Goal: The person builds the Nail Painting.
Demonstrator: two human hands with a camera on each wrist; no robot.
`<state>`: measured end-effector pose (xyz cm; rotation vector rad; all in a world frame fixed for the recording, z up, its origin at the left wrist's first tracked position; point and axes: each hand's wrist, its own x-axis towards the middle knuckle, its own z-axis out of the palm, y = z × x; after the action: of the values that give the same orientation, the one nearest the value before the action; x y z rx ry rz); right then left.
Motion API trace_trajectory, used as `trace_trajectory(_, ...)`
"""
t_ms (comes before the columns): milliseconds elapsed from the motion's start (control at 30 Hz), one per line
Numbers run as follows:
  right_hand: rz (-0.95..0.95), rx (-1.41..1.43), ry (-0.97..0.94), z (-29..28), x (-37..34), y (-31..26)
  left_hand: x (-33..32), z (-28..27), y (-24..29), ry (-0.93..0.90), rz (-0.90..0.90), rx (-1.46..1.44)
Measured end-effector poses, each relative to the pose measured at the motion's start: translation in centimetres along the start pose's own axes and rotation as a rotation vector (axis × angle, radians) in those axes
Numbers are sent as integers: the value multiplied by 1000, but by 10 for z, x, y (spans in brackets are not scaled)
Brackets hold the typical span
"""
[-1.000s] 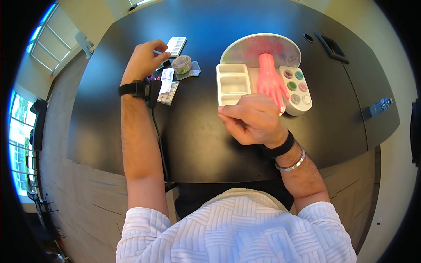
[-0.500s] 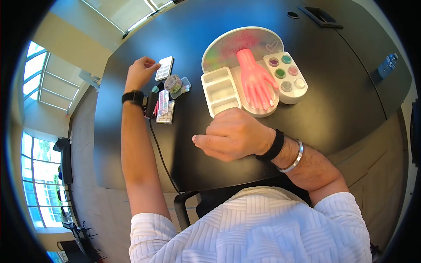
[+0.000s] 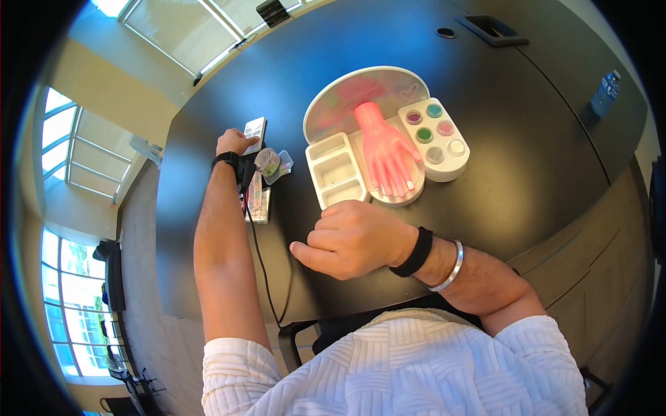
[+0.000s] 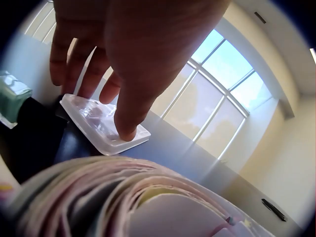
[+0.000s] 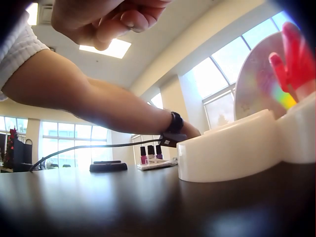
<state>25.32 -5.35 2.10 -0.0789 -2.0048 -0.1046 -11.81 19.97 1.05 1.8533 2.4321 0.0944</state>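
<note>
At the table's far left, my left hand [image 3: 236, 141] grips a flat white case with a clear lid [image 4: 101, 129], its thumb on the near edge and fingers along the far side. Just nearer me is a round clear tub [image 3: 266, 161] holding a roll of layered strips [image 4: 163, 197]. My right hand [image 3: 361, 239] hovers over the front of the table, fingers curled, with nothing visible in it. Beyond it, a pink model hand [image 3: 388, 156] rests on a white stand with a compartment tray [image 3: 310, 170] and several small colored pots [image 3: 424, 135].
Nail polish bottles [image 5: 151, 152] and a flat box of pale pieces [image 3: 258, 211] lie near my left wrist. A black cable [image 3: 261, 270] runs from that wrist past the table edge. A water bottle [image 3: 605, 93] stands far right, and a recessed black box [image 3: 492, 31] sits at the back.
My left hand has lowered onto the white case and grips it. The right hand has moved left and toward me, away from the stand. The head view has turned left.
</note>
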Motion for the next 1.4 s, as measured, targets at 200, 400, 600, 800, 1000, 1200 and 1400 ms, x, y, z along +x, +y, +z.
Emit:
trace_trajectory(200,5,4,-19,-2,2,-1,-13,-2,-1,205,45,42)
trace_trajectory(400,15,2,-33,-2,2,0,-22,-48,3,280,156,-339)
trace_trajectory(600,26,3,-32,-2,2,-2,-138,-102,66,196,494,-882)
trace_trajectory(800,42,5,-21,3,1,-2,-203,-72,109,156,740,-1191)
trace_trajectory(1000,61,22,-22,1,4,-1,-203,-54,118,89,736,-842)
trace_trajectory(1200,72,32,-32,-3,6,-1,-190,-38,119,130,789,-678)
trace_trajectory(1400,79,40,-30,-1,5,0,-187,-29,122,159,798,-714)
